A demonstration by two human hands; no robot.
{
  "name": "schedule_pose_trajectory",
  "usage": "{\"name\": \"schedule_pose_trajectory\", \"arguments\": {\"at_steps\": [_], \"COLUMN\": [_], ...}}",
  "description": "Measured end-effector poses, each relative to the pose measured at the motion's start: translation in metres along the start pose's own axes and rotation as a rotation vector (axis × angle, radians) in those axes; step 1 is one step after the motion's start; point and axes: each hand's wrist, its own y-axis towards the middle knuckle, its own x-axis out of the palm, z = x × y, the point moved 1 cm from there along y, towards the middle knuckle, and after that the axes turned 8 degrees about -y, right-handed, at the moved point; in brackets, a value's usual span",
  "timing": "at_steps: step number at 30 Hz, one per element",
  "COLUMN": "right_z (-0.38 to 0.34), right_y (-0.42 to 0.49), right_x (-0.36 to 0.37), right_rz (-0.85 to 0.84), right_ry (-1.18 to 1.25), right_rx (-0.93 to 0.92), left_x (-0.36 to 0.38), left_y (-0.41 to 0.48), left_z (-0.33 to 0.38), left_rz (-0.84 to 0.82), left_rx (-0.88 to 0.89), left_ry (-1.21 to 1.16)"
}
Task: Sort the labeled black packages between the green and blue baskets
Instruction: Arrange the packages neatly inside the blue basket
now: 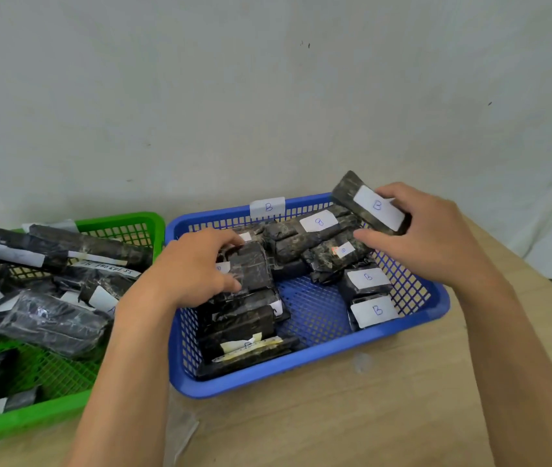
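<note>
The blue basket sits at centre with a "B" tag on its far rim and holds several black packages with white labels. My right hand grips one black package marked "B" above the basket's far right corner. My left hand reaches into the left side of the blue basket, with fingers and thumb curled round a black package lying on the pile there. The green basket at the left holds several more black packages.
Both baskets stand side by side on a light wooden table against a pale wall. The table's right edge runs diagonally behind my right forearm. A clear plastic scrap lies on the table in front of the blue basket.
</note>
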Motion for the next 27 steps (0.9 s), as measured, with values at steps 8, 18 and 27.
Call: {"name": "schedule_pose_trajectory", "arguments": {"at_steps": [8, 18, 27], "right_z": [0.008, -0.01, -0.019], "right_y": [0.002, 0.0, -0.005], "right_x": [0.003, 0.044, 0.044], "right_rz": [-0.131, 0.013, -0.295], "right_ry": [0.02, -0.286, -0.424], "right_rx": [0.009, 0.078, 0.127], "left_x": [0.005, 0.01, 0.045], "left_y": [0.004, -0.001, -0.001], "left_z": [0.0, 0.03, 0.051], "left_rz": [0.103, 0.193, -0.022], "left_rx": [0.014, 0.143, -0.033], "left_ry": [-0.073, -0.66, -0.653]}}
